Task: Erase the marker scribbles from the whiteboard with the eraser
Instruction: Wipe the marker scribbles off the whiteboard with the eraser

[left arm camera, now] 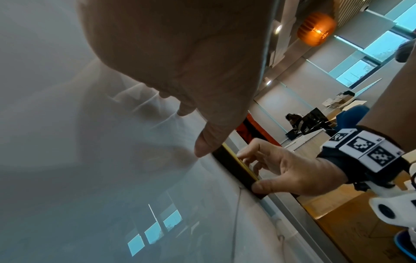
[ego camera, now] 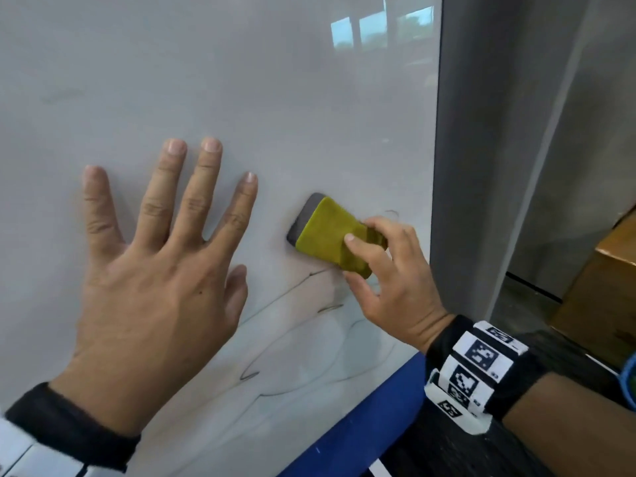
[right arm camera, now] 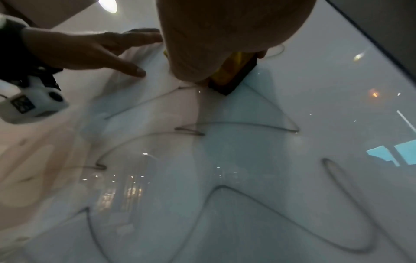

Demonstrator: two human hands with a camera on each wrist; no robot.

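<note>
The whiteboard (ego camera: 241, 80) fills most of the head view, a pale glossy surface with window reflections near its upper right and a blue frame edge (ego camera: 361, 425) running beneath the right wrist. Its upper part, above both hands, looks wiped, with only faint smudges.

The left hand (ego camera: 151, 280) lies flat against the board, fingers straight and spread, thumb out toward the eraser; it holds nothing. A black cuff wraps its wrist.

The right hand (ego camera: 389, 280) sits to the right of the left hand, close to the board's right edge. Its thumb and curled fingers pinch the eraser (ego camera: 330, 232), the index fingertip pressing on the yellow-green back. A band of black-and-white marker tags (ego camera: 478, 366) circles this wrist.

The marker scribbles (right arm camera: 225, 124) remain below and toward the wrist side of the right hand: thin dark loops and zigzag lines, one line starting just under the eraser's lower end and running down past the left thumb. A small curl of line (ego camera: 392, 212) also shows just above the right hand's knuckles.

The eraser is pressed to the board between the two hands, tilted, its dark felt base against the surface and its free end pointing up toward the left hand's index finger. In the left wrist view the dark base (left arm camera: 234, 169) meets the board, the right thumb at its lower end.

To the right of the right hand, beyond a grey panel (ego camera: 481, 166), stands a brown cardboard box (ego camera: 605, 287).
</note>
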